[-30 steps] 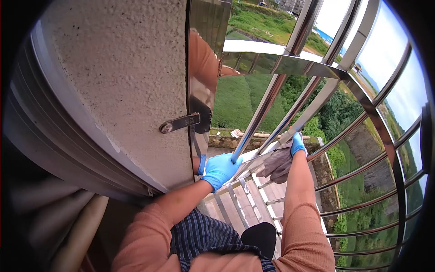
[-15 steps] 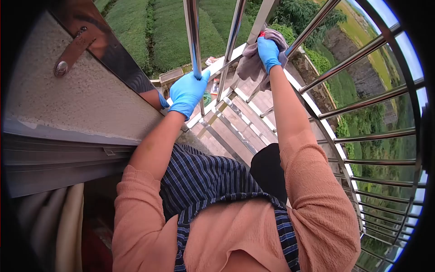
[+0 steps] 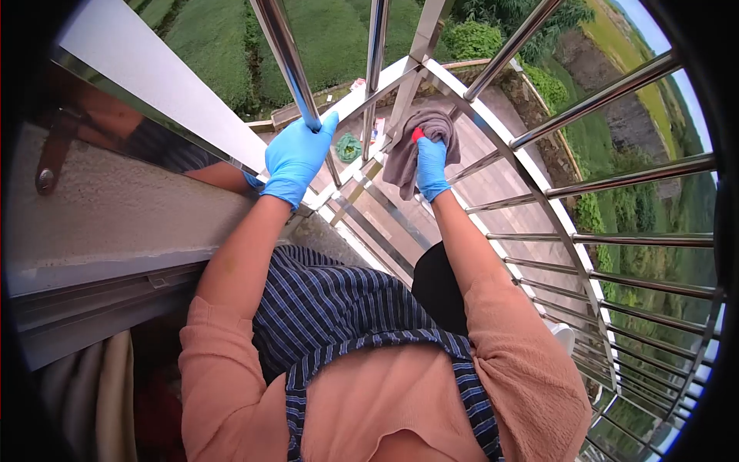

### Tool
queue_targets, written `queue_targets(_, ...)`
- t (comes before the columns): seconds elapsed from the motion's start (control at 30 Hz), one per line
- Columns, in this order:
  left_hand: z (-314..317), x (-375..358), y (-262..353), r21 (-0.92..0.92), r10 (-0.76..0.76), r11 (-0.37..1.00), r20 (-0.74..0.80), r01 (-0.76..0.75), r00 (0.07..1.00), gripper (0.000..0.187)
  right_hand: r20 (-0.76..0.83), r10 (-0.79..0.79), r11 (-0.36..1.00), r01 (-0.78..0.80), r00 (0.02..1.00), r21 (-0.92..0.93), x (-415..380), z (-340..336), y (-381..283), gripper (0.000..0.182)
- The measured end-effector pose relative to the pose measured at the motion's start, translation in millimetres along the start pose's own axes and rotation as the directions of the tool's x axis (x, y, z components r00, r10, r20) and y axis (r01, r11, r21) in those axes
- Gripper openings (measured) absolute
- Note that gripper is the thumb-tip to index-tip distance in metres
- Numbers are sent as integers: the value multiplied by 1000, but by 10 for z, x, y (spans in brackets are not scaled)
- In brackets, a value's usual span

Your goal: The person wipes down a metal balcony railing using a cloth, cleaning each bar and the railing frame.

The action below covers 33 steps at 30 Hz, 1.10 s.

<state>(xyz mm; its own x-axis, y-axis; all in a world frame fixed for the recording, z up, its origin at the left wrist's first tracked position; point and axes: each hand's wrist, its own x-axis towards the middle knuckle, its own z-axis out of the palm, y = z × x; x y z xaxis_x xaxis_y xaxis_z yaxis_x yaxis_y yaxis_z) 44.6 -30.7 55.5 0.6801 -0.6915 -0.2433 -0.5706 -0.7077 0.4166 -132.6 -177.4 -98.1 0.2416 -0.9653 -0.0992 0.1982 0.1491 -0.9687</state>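
Note:
My right hand [image 3: 432, 165], in a blue glove, grips a bunched grey-purple cloth [image 3: 409, 154]. The cloth hangs around the corner post [image 3: 422, 35] and lower part of a metal railing, part of it loose below my fingers. A small red patch [image 3: 418, 133] shows at my fingertips; I cannot make out what it is. My left hand [image 3: 296, 158], also gloved in blue, is closed over the railing's flat rail [image 3: 375, 96] at the foot of an upright bar [image 3: 285, 58]. Its fingers are partly hidden underneath.
On the left is a speckled wall ledge [image 3: 115, 208] with a shiny metal strip and a sliding-window track [image 3: 108, 308]. Shiny bars [image 3: 643, 240] curve along the right. Far below lie paving [image 3: 493, 146], a green bundle [image 3: 349, 148] and hedges [image 3: 208, 54].
My right hand has brought the cloth down and inward, from higher on the corner post. The view has shifted slightly; my left hand keeps its hold on the railing.

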Motion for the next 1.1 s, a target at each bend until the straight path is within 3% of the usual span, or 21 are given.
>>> queue_targets(0.07, 21, 25, -9, 5, -13, 1000, 31, 13, 999, 61, 29, -66, 987, 61, 997, 148, 225, 92, -80, 17)
queue_targets(0.13, 77, 65, -46, 2, 4, 1000, -28, -4, 1000, 60, 82, -58, 981, 41, 995, 189, 328, 338, -368, 15)
queue_targets(0.2, 140, 20, -44, -1, -2, 1000, -31, 2, 1000, 59, 99, -28, 984, 10, 995, 180, 458, 510, -221, 8)
queue_targets(0.27, 95, -15, 29, -14, -29, 999, -12, 29, 999, 58, 90, -235, 946, 249, 968, -207, 724, 617, 16, 11)
queue_targets(0.3, 146, -16, 27, -9, -20, 1000, -42, 20, 999, 56, 161, -177, 895, 227, 971, -384, 921, 554, 180, 14)
queue_targets(0.37, 229, -27, 7, -2, -5, 1000, -109, 4, 994, 54, 300, -56, 676, 257, 952, -690, 1205, 482, 346, 21)
queue_targets(0.43, 266, 0, 1, -6, 8, 1000, -172, -9, 985, 55, 337, -463, 235, 479, 820, -846, 1109, 513, 308, 19)
queue_targets(0.47, 278, 0, -6, 0, 8, 1000, -154, -9, 988, 55, 253, -415, 423, 431, 874, -797, 1078, 494, 281, 20)
queue_targets(0.53, 226, -1, 2, 7, 22, 1000, -127, -21, 992, 55, 182, -287, 616, 326, 941, -717, 1082, 417, 327, 26)
queue_targets(0.57, 115, -11, 53, 16, -20, 1000, 37, 19, 999, 59, 187, -233, 634, 295, 954, -715, 1203, 309, 552, 31)
queue_targets(0.6, 105, -24, 58, 9, -3, 1000, 10, 2, 1000, 59, 194, -179, 651, 264, 964, -712, 1301, 186, 788, 37)
queue_targets(0.67, 126, 4, 9, 3, 20, 1000, -50, -19, 999, 59, 93, -323, 571, 273, 942, -774, 1391, -83, 1274, 36)
queue_targets(0.73, 135, 45, -19, -8, 25, 1000, -53, -26, 998, 59, 52, -194, 928, 200, 980, -314, 1221, -84, 1215, 38)
queue_targets(0.77, 112, 41, -14, -20, 22, 1000, -34, -23, 999, 59, 63, -89, 989, 96, 994, -114, 1004, 14, 909, 35)
queue_targets(0.8, 100, 17, -13, -29, 23, 999, -7, -24, 1000, 59, 83, 17, 996, -24, 996, 88, 773, 94, 529, 33)
queue_targets(0.83, 77, 12, -12, -31, 25, 999, 22, -25, 999, 60, 118, 222, 963, -237, 968, 130, 651, 194, 98, 23)
queue_targets(0.87, 88, 8, -15, -26, 24, 999, 6, -24, 1000, 61, 160, 127, 944, -169, 979, 285, 840, 251, 119, 16)
queue_targets(0.93, 77, 19, -11, -10, 22, 1000, -38, -22, 999, 62, 276, 135, 773, -275, 952, 572, 966, 337, 27, 12)
queue_targets(1.03, 107, 35, -14, 2, 22, 1000, -85, -22, 996, 57, 216, 92, 810, -199, 972, 552, 1021, 348, 22, 13)
queue_targets(1.07, 132, 37, -20, -3, 26, 1000, -103, -26, 994, 54, 314, 122, 775, -288, 941, 562, 1011, 279, -5, 13)
queue_targets(1.1, 183, 72, -55, -25, 45, 999, -127, -49, 991, 56, 256, 147, 739, -278, 955, 613, 968, 230, -10, 12)
